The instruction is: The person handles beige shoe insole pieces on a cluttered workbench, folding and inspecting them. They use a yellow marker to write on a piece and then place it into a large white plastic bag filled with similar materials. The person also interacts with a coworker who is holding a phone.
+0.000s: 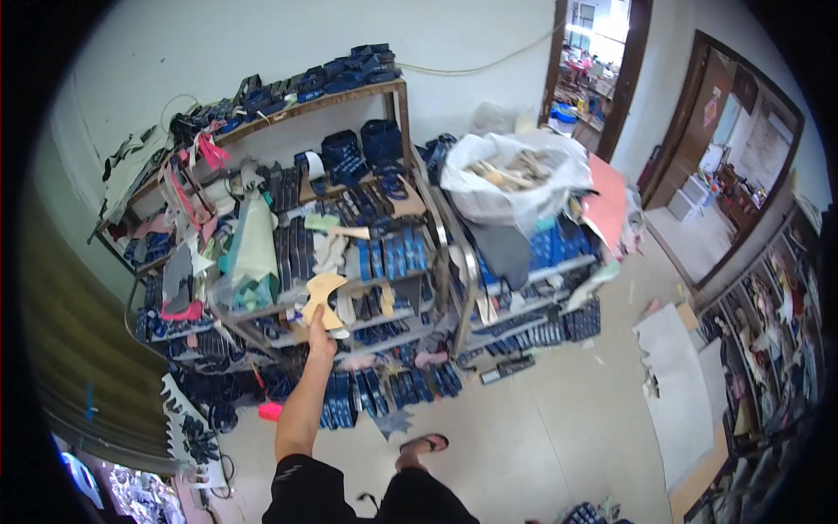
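My left hand [321, 339] is closed on a flat, pale tan cut piece [324, 287], wide at both ends and narrow in the middle. My left arm is stretched forward, and the piece is held up in front of a metal rack [349, 286]. Behind it on the shelf lie a crumpled greyish-beige piece [330, 253], a row of dark blue, strip-like items [393, 255] and a rolled pale green sheet [253, 237]. Whether the tan piece touches the shelf, I cannot tell. My right hand is out of view.
A second rack to the right bears a white plastic bag [471, 194] of beige scraps. More dark blue items [423, 384] stand on the floor below. Large white sheets [676, 384] lean near the shelves at right. Two doorways [594, 70] open at the back. My sandalled foot [426, 444] is on the tiles.
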`<state>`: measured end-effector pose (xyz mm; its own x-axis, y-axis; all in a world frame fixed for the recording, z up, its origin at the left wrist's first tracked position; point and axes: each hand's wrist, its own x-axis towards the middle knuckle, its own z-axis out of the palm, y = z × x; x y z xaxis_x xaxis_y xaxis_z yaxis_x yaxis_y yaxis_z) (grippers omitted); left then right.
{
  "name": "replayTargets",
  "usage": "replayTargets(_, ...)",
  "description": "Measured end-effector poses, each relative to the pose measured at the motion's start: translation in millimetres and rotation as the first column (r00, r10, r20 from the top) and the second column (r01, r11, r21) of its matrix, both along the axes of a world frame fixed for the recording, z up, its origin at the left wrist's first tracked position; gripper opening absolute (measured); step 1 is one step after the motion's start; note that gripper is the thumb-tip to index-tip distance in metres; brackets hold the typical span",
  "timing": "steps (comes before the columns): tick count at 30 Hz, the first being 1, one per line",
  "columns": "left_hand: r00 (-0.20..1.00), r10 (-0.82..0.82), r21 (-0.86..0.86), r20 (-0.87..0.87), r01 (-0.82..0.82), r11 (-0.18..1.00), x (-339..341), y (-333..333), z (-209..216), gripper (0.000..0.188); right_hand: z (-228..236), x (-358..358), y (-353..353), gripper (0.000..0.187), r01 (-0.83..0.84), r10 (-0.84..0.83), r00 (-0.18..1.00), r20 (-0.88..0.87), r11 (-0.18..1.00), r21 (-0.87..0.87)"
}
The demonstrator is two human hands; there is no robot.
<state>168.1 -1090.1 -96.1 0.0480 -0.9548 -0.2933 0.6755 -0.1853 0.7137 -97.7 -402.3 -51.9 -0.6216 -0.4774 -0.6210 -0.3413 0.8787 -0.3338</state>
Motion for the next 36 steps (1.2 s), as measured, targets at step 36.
replayTargets(36, -0.766, -0.420, 0.303, 0.487, 0.599, -0.741, -323, 435, -106, 0.036, -84, 388, -1, 0.039, 0.985, -0.997, 0.078, -0.018, 0.080, -0.155)
